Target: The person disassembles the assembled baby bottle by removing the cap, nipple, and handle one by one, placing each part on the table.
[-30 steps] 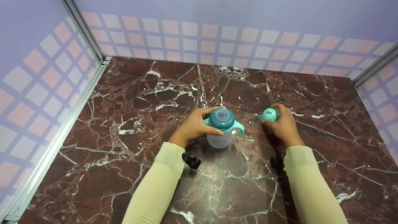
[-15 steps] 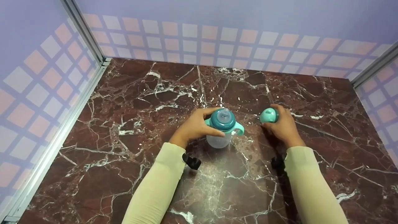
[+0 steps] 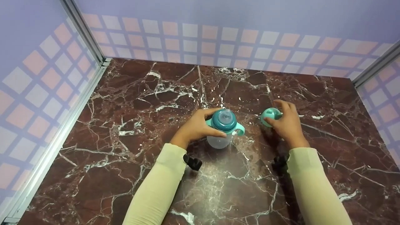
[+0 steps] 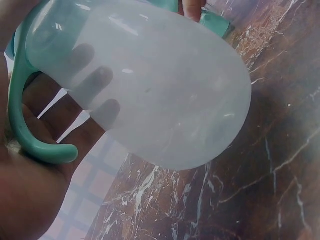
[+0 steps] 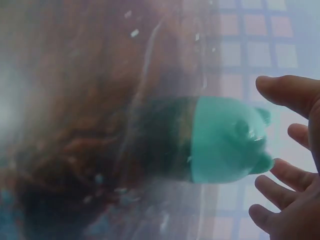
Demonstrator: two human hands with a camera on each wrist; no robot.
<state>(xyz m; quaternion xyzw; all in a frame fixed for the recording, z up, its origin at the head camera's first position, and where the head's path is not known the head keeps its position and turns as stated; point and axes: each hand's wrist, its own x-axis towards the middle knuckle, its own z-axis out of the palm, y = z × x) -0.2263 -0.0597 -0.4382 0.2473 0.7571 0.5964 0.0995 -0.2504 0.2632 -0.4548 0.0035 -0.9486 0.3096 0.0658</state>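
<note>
A frosted baby bottle (image 3: 218, 142) with a dark teal collar, clear teat and mint side handles stands near the middle of the table. My left hand (image 3: 194, 127) grips it from the left, thumb in front and fingers behind; the left wrist view shows the fingertips through the bottle wall (image 4: 175, 100). To the right, a mint bottle cap (image 3: 269, 112) with small ear-like bumps rests on the table. My right hand (image 3: 288, 126) is beside the cap, fingers spread and apart from it in the right wrist view, where the cap (image 5: 225, 142) shows whole.
The table (image 3: 131, 175) is dark red marble with white veins. Lilac walls with pink and white squares (image 3: 207, 47) close off its back and sides. A metal rail (image 3: 75, 97) runs along the left edge. Each wrist bears a black camera mount (image 3: 192, 162).
My right hand's fingers have opened and let go of the cap, drawing slightly right while the cap stays on the table. The left hand keeps its grip on the bottle, hardly moving.
</note>
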